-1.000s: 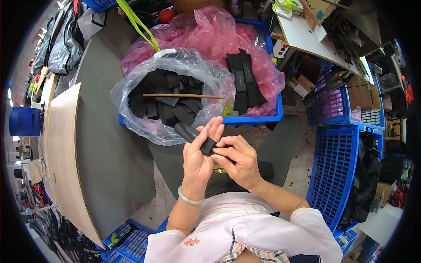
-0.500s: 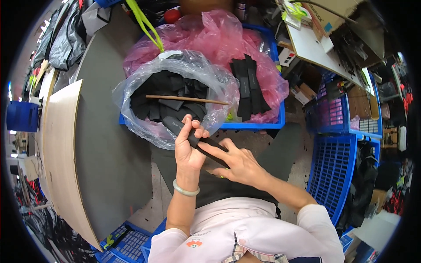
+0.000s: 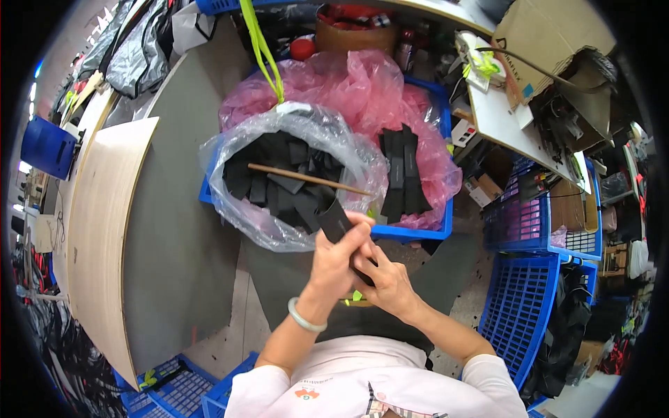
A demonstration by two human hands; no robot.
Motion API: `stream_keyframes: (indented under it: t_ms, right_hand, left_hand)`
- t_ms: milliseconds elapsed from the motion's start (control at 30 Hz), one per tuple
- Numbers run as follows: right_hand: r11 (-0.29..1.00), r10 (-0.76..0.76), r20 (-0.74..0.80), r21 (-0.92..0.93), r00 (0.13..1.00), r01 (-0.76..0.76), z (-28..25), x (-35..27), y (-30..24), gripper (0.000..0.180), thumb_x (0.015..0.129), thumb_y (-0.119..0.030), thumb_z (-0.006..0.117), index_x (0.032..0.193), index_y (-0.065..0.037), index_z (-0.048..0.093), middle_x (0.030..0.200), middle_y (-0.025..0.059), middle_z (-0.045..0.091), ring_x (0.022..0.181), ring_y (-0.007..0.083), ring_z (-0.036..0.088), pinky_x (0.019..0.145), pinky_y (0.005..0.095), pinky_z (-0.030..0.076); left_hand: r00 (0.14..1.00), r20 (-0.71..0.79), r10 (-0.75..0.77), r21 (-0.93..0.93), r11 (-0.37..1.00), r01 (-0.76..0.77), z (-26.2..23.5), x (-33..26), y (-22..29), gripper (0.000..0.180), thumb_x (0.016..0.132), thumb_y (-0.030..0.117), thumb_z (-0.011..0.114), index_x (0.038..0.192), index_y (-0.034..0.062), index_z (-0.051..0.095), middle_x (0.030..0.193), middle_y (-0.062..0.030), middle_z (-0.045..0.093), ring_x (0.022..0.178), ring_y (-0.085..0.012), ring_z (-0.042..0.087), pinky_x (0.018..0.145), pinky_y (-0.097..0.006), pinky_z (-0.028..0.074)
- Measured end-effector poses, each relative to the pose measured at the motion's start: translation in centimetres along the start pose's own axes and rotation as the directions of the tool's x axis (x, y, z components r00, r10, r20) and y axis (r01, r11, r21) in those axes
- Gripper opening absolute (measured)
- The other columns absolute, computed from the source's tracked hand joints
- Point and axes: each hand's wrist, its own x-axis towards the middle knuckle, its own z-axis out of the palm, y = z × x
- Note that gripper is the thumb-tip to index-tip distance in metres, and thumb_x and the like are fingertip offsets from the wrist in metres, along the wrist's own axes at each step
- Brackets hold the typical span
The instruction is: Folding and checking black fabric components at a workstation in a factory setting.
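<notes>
Both hands are closed on a black fabric strip (image 3: pixel 333 221) in front of my body. My left hand (image 3: pixel 336 261), with a pale bangle at the wrist, grips its middle with the thumb lying along it. At the lower end, the fingers of my right hand (image 3: pixel 391 280) pinch the same strip. Something small and yellow-green (image 3: pixel 358 296) shows under the right hand; its kind is unclear. The strip's upper end reaches over the near rim of a clear plastic bag (image 3: pixel 240 226) full of black pieces. A thin wooden stick (image 3: pixel 306 177) lies across that bag's mouth.
A blue crate (image 3: pixel 447 209) holds the clear bag and a pink plastic bag (image 3: pixel 369 83). Several black strips (image 3: pixel 398 174) lie on the pink plastic. A grey board (image 3: pixel 181 209) stands at my left, blue baskets (image 3: pixel 519 306) at my right. Yellow-green cords (image 3: pixel 261 52) hang at the back.
My left hand has turned over, from palm up to thumb on top, and shifted right. The right hand has closed in beside it. The view has shifted slightly.
</notes>
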Motion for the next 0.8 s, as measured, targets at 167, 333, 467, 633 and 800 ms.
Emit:
stream_keyframes:
  t_ms: [167,333,467,633,800]
  right_hand:
    - [0.989,-0.134,-0.113,0.047,0.984,0.14,0.6,0.8,0.8,0.048,0.058,-0.013,0.075,0.101,-0.009,0.054,0.094,0.012,0.055,0.073,0.0305,0.06,0.057,0.0381,0.05]
    - [0.979,-0.193,-0.199,0.021,0.961,0.201,-4.5,-1.4,1.8,0.04,0.063,-0.024,0.079,0.099,-0.009,0.069,0.098,0.0115,0.057,0.088,0.0271,0.058,0.077,0.0363,0.048]
    - [0.84,0.058,-0.325,0.527,0.944,0.13,-8.2,4.8,-1.9,0.027,0.075,-0.021,0.071,0.095,-0.003,0.067,0.095,0.0113,0.059,0.087,0.0245,0.057,0.075,0.0333,0.047]
    - [0.728,0.337,-0.002,0.634,0.941,-0.26,-7.5,8.5,-0.1,0.027,0.083,-0.015,0.065,0.063,-0.003,0.051,0.058,-0.0046,0.043,0.057,0.0023,0.037,0.051,0.0219,0.03]
    - [0.495,0.467,0.046,0.814,0.883,-0.305,-4.1,8.8,5.3,0.031,0.084,-0.015,0.064,0.059,-0.008,0.046,0.061,-0.0088,0.043,0.058,0.0,0.034,0.051,0.0202,0.026]
  left_hand:
    - [0.994,0.08,0.075,-0.289,0.956,-0.049,1.2,-1.0,-0.4,0.013,0.089,0.007,0.057,0.1,-0.0004,0.056,0.059,-0.0062,0.051,0.047,-0.0124,0.047,0.052,-0.026,0.046]
    - [0.958,0.192,0.214,0.23,0.939,-0.256,-0.7,0.0,1.5,0.021,0.09,0.018,0.059,0.102,0.001,0.06,0.062,-0.0013,0.053,0.052,-0.0058,0.048,0.049,-0.019,0.04]
    - [0.942,0.276,-0.189,0.443,0.895,0.049,0.2,-1.1,1.7,0.022,0.092,0.02,0.055,0.102,0.0006,0.061,0.068,-0.001,0.054,0.055,-0.0058,0.05,0.05,-0.019,0.041]
    - [0.79,0.482,-0.379,0.161,0.925,0.345,-0.1,-1.3,-0.6,0.029,0.094,0.022,0.049,0.106,-0.0044,0.053,0.066,-0.0056,0.056,0.055,-0.0111,0.054,0.067,-0.032,0.052]
    - [0.751,0.47,-0.463,0.029,0.859,0.512,-1.2,-0.4,-2.9,0.032,0.094,0.022,0.049,0.107,-0.0069,0.052,0.068,-0.0096,0.058,0.055,-0.016,0.056,0.072,-0.038,0.053]
